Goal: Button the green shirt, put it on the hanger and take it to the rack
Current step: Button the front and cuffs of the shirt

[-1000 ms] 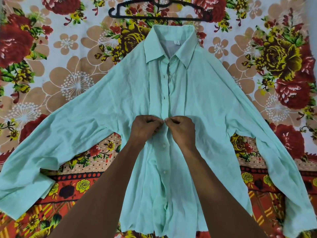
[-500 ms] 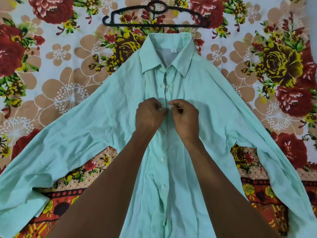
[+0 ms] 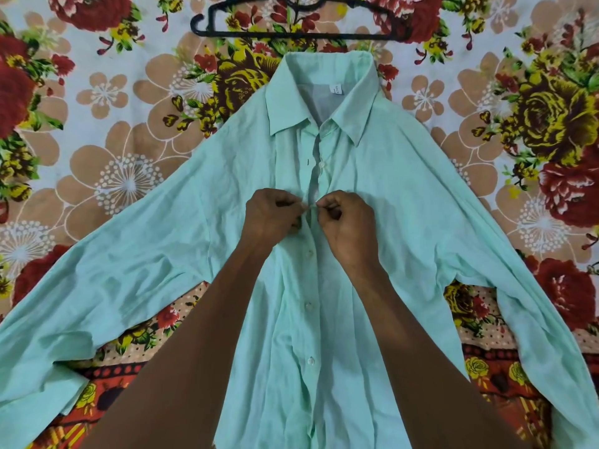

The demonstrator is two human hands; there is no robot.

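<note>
A pale green shirt (image 3: 405, 222) lies flat, front up, with its sleeves spread and its collar at the top. My left hand (image 3: 272, 215) and my right hand (image 3: 348, 222) meet at the front placket at chest height, each pinching one edge of it. Three white buttons below my hands look fastened. One button just above them (image 3: 321, 164) sits beside an open gap. A black plastic hanger (image 3: 291, 24) lies above the collar, apart from the shirt.
The shirt rests on a floral bedsheet (image 3: 123, 131) in cream, red and yellow. An orange patterned border (image 3: 505, 377) runs along the near side. No rack is in view.
My hands have moved up the placket from a lower button toward the collar and now hold at chest height. The view has drawn closer to the shirt.
</note>
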